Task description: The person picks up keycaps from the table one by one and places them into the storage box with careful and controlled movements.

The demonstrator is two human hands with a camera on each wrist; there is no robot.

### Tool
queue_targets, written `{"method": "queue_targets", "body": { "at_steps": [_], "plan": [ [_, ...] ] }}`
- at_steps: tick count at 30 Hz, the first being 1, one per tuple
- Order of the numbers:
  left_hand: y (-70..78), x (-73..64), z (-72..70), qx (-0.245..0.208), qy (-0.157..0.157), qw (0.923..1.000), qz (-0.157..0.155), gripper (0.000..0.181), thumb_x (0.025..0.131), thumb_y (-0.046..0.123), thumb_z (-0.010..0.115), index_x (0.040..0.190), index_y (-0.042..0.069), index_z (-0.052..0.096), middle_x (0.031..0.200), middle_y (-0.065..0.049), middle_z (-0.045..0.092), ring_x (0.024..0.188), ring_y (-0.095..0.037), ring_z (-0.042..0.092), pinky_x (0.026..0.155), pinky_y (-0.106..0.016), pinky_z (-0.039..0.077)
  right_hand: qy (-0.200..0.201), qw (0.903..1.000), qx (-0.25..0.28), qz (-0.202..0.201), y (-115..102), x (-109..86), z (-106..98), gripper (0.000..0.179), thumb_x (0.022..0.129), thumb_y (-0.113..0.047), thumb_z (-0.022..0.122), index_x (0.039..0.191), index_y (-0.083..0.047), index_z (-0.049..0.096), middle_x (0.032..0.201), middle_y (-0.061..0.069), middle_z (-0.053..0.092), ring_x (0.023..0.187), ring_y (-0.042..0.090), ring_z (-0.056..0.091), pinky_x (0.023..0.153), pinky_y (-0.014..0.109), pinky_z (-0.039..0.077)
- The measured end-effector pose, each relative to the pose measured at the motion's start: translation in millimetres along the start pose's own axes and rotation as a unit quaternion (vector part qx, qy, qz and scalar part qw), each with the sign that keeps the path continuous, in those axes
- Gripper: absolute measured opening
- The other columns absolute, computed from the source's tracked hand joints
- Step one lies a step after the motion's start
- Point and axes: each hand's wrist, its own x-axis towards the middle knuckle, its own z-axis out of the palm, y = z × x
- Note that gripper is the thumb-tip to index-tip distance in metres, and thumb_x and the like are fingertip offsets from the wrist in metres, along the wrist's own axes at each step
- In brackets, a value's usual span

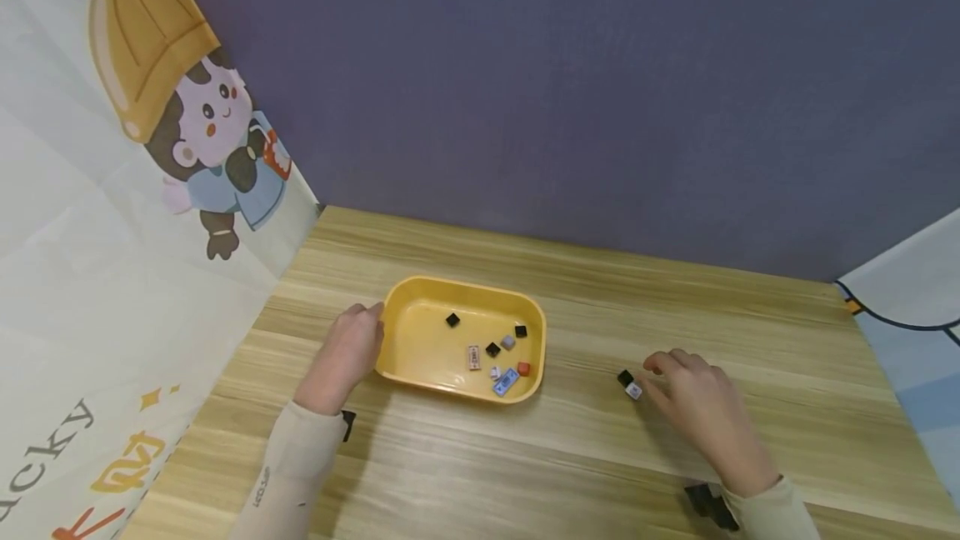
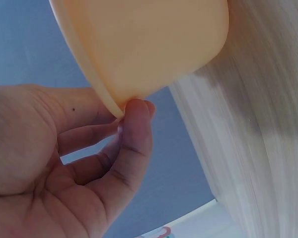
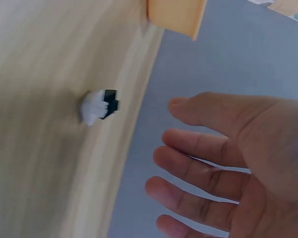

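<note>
A yellow plastic tray [image 1: 420, 290] stands on the wooden table, left of the middle. My left hand [image 1: 345, 357] pinches its left rim between thumb and fingers, and the left wrist view shows that grip on the tray's edge [image 2: 89, 74] closely. To the right, my right hand [image 1: 697, 407] hovers beside a black cube [image 1: 626, 377] and a white cube [image 1: 633, 391] that touch each other on the table. Its fingers are spread and slightly bent, with nothing between them. In the right wrist view the white cube [image 3: 93, 106] looks blurred.
Inside the tray lie several black cubes [image 1: 453, 320], a grey cube [image 1: 507, 342], a red cube [image 1: 523, 369], a small white cube [image 1: 495, 372], a blue banknote-like piece [image 1: 506, 382] and a pinkish one [image 1: 473, 357]. A dark blue wall [image 1: 562, 107] rises behind the table.
</note>
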Motion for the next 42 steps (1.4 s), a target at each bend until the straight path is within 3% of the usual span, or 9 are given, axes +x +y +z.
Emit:
{"method": "queue_targets", "body": {
  "at_steps": [8,14,22,31,36,42],
  "plan": [
    [1.0,0.5,-1.0,-0.004,-0.01,0.9999,-0.008,0.037,0.096,-0.004,0.058,0.131,-0.017,0.054,0.099,-0.027,0.062,0.08,-0.03,0.061,0.066,-0.033,0.058,-0.097,0.9931,0.019,0.064,3.7,-14.3,16.3,0.024,0.086,-0.03,0.08,0.093,-0.009,0.071,0.086,0.003,0.065,0.077,0.029,0.064,0.063,0.051,0.054],
    [1.2,-0.2,-0.9,-0.007,-0.004,0.9999,-0.006,0.037,0.096,-0.005,0.058,0.13,-0.017,0.054,0.099,-0.027,0.062,0.081,-0.031,0.062,0.066,-0.034,0.058,-0.122,0.9888,0.029,0.081,7.0,-18.8,29.1,0.022,0.086,-0.029,0.079,0.092,-0.009,0.071,0.083,0.001,0.063,0.073,0.023,0.061,0.056,0.043,0.052],
    [0.4,-0.4,0.2,-0.008,0.004,1.0,0.001,0.036,0.095,-0.005,0.059,0.129,-0.017,0.055,0.097,-0.027,0.062,0.08,-0.031,0.061,0.066,-0.035,0.058,-0.114,0.9897,0.031,0.08,6.7,-19.7,33.1,0.021,0.086,-0.024,0.08,0.095,-0.007,0.072,0.089,0.006,0.066,0.078,0.028,0.065,0.06,0.047,0.055],
    [-0.1,0.8,0.8,-0.005,0.008,1.0,0.002,0.036,0.095,-0.004,0.059,0.129,-0.017,0.056,0.096,-0.027,0.062,0.079,-0.031,0.061,0.066,-0.038,0.057,-0.078,0.9949,0.023,0.06,3.9,-13.9,27.0,0.02,0.082,-0.022,0.083,0.089,-0.009,0.07,0.08,0.002,0.062,0.069,0.023,0.06,0.052,0.041,0.05],
    [0.1,0.4,0.9,-0.004,0.008,1.0,0.004,0.035,0.095,-0.005,0.059,0.128,-0.017,0.056,0.096,-0.027,0.062,0.079,-0.031,0.061,0.066,-0.037,0.057,-0.031,0.9988,0.028,0.024,-6.2,1.9,15.8,0.02,0.081,-0.02,0.085,0.09,-0.009,0.072,0.08,0.002,0.063,0.066,0.02,0.059,0.051,0.037,0.049],
    [0.3,0.8,0.8,-0.002,0.009,1.0,0.002,0.035,0.095,-0.004,0.059,0.128,-0.017,0.056,0.097,-0.027,0.062,0.079,-0.03,0.061,0.065,-0.036,0.058,-0.038,0.9986,0.037,0.009,-28.5,30.5,1.6,0.022,0.086,-0.026,0.081,0.095,-0.008,0.073,0.088,0.005,0.067,0.076,0.024,0.062,0.063,0.045,0.054]
  ]
}}
